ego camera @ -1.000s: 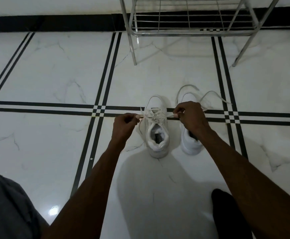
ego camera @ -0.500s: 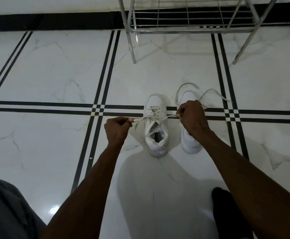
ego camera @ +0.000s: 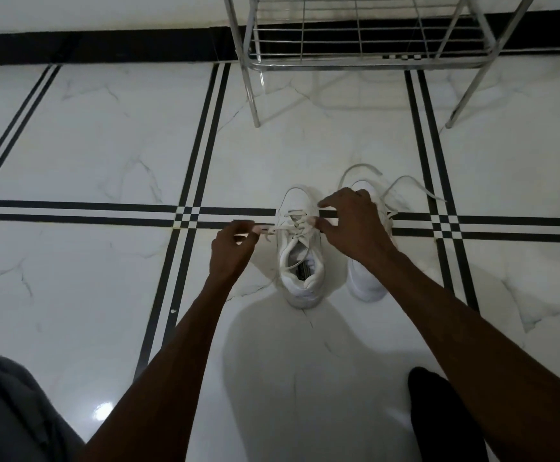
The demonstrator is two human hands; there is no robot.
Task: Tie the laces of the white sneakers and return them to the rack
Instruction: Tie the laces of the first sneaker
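Observation:
Two white sneakers stand side by side on the marble floor, toes pointing away from me. The left sneaker [ego camera: 300, 261] has its laces pulled out sideways across the tongue. My left hand [ego camera: 233, 250] pinches one lace end just left of that shoe. My right hand [ego camera: 355, 225] pinches the other lace end over the shoe's right side and covers much of the right sneaker [ego camera: 367, 285]. The right sneaker's loose laces [ego camera: 402, 185] curl on the floor beyond it.
A metal wire shoe rack [ego camera: 365, 58] stands at the far wall, its lowest shelf bare, its legs on the floor behind the shoes. My grey-clad knee [ego camera: 8, 411] is at the bottom left and a dark foot [ego camera: 438, 411] at the bottom right.
My right hand has shifted left over the left sneaker's laces. My left hand has come slightly back in toward the shoe, so the lace is less stretched.

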